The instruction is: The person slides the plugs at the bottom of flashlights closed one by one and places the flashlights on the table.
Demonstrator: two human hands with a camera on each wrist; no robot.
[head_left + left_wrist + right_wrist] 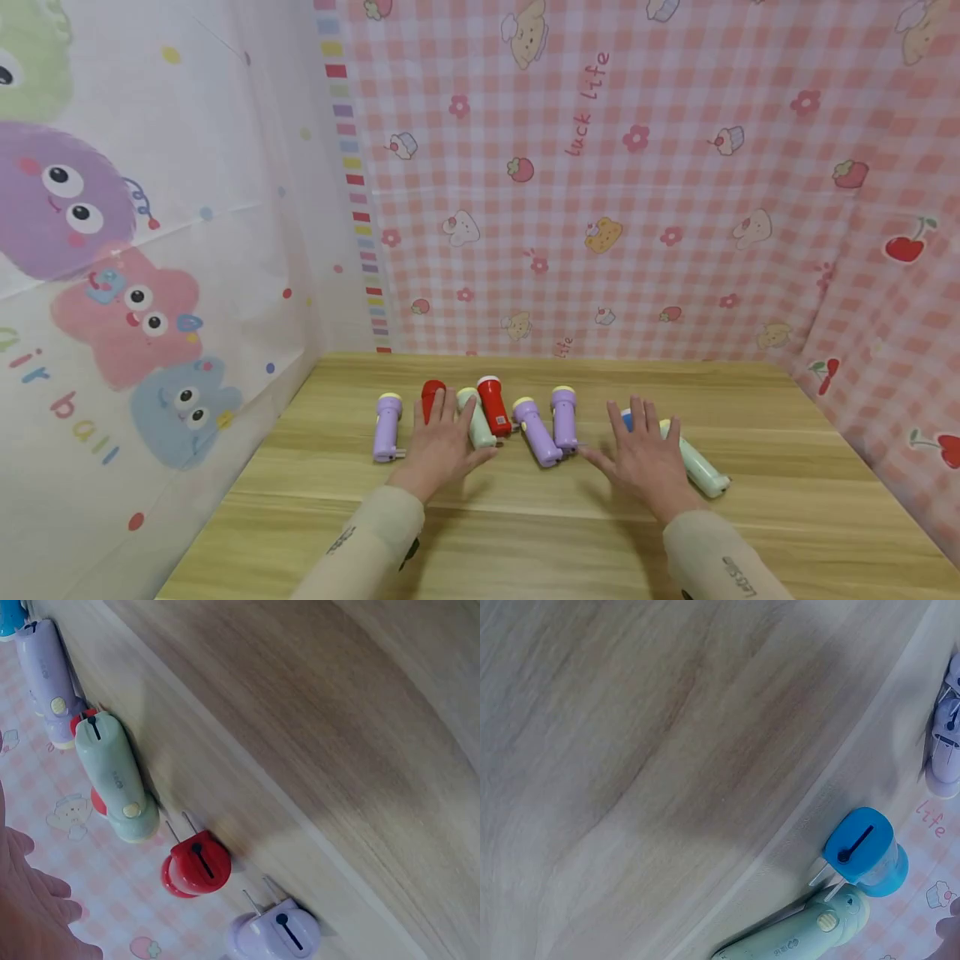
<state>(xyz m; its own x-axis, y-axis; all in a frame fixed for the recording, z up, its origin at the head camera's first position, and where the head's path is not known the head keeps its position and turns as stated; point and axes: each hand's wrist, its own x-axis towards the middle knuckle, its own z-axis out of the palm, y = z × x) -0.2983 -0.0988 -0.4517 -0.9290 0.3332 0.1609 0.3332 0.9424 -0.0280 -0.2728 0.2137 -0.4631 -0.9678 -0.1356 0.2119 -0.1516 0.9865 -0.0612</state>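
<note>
Spread over the flashlights, my left hand (438, 446) holds nothing, its fingers straight. Beneath and around it are a partly hidden red flashlight (432, 393) and a pale green flashlight (482, 429). My right hand (647, 458) is also spread out and holds nothing. It covers most of a blue flashlight (866, 840), with another pale green flashlight (703, 468) beside it. Metal plug prongs stick out from the blue one and from the red one in the wrist views. Whether either hand touches a flashlight, I cannot tell.
A purple flashlight (387, 429) lies at the left of the wooden table (540, 533). Between the hands are a second red flashlight (492, 407) and two purple flashlights, one tilted (537, 433), one straighter (564, 421). A pink checked cloth (555, 292) hangs behind.
</note>
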